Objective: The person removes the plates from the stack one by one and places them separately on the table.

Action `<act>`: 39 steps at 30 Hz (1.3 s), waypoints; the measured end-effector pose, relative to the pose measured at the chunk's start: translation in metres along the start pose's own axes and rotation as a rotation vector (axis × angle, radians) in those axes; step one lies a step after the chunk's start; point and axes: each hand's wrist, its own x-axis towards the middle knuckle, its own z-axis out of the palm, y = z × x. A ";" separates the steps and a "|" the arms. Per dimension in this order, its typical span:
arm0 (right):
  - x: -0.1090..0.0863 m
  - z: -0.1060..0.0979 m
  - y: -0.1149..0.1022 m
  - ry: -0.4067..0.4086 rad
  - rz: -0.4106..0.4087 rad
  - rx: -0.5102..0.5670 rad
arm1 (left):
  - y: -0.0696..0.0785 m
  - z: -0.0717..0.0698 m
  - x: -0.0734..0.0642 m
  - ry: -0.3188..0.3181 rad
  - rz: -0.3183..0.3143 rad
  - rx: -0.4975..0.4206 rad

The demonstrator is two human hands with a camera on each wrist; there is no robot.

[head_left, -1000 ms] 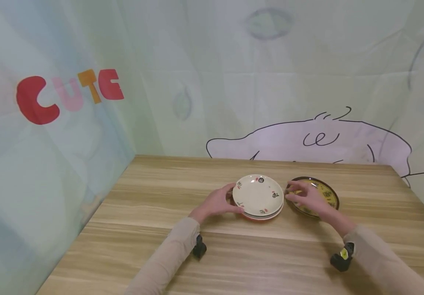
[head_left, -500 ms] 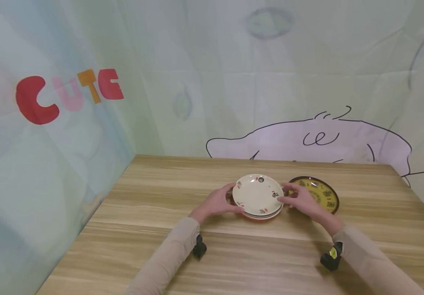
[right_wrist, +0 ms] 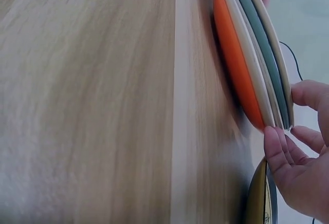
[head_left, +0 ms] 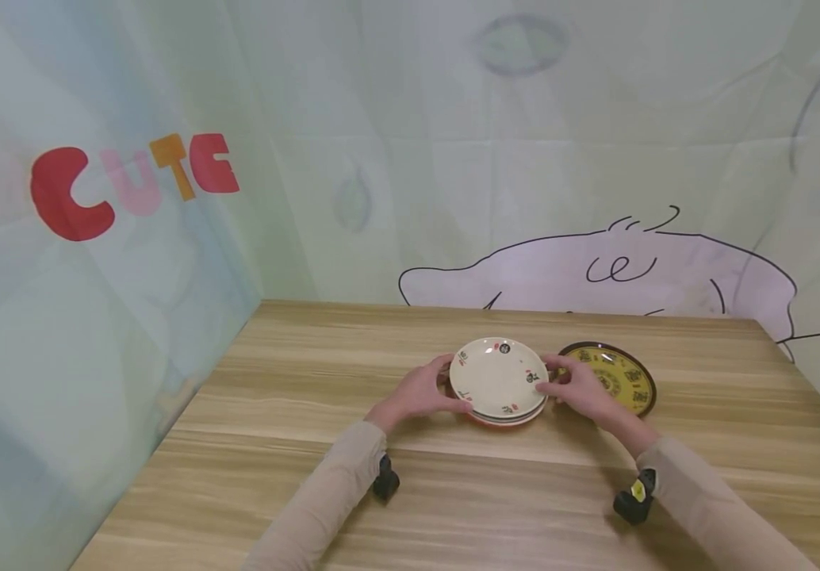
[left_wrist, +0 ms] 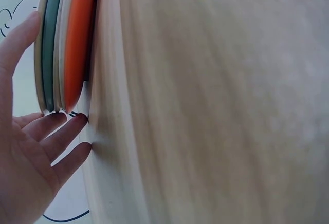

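Observation:
Near the middle of the table is a stack of plates (head_left: pixel 499 377); the top one is cream with small red and black motifs. From the side, a green plate (left_wrist: pixel 50 54) shows below the top, and an orange plate (right_wrist: pixel 234 54) lies at the bottom. My left hand (head_left: pixel 419 391) holds the stack's left side, thumb on the top rim and fingertips along the edges. On the opposite side my right hand (head_left: pixel 584 390) grips it, thumb at the upper rim and fingers at the lower edges. A yellow plate with a dark rim (head_left: pixel 634 381) lies behind the right hand, partly covered by it.
The wood-grain table (head_left: pixel 296 357) stretches out on both sides. A printed curtain (head_left: pixel 381 182) hangs behind its far edge and another section runs along the left. Black wrist cameras (head_left: pixel 634 503) hang under the sleeves.
My right hand has moved left from over the yellow plate onto the stack's right rim and taken hold there. The left hand and the stack have stayed about where they were.

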 end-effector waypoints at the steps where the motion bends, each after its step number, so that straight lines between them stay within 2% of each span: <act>1: 0.000 0.000 0.000 0.002 0.001 0.001 | 0.000 0.000 0.000 0.001 -0.003 0.000; 18: -0.001 0.001 -0.007 0.016 0.056 0.026 | 0.000 0.002 0.001 -0.002 0.000 -0.014; 29: -0.002 -0.008 -0.002 -0.032 0.074 0.060 | 0.003 0.000 -0.002 0.004 0.018 0.047; 39: -0.003 -0.015 -0.001 -0.061 0.064 0.049 | 0.000 0.001 -0.002 -0.005 0.024 0.040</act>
